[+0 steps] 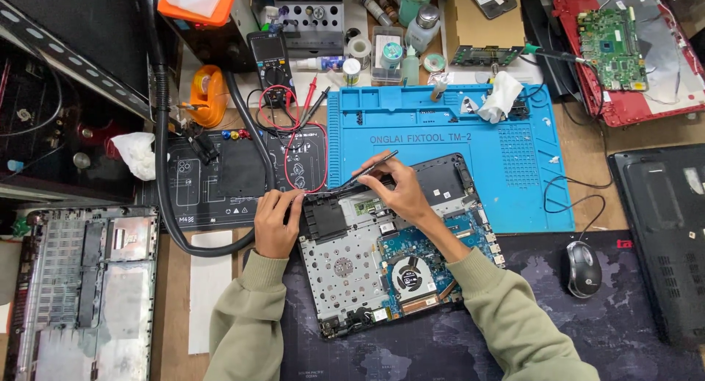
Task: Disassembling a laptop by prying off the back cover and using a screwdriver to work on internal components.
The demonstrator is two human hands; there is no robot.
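An opened laptop base lies tilted in front of me, showing a blue circuit board, a round fan and a perforated metal plate. My left hand rests on the base's far left corner beside a black part. My right hand holds a thin dark tool like a pen, its tip pointing left toward the base's top edge.
A blue repair mat lies behind the laptop, a black mat to its left. A multimeter with red leads, a thick black hose, a mouse, a red laptop shell, a silver shell and a black laptop surround me.
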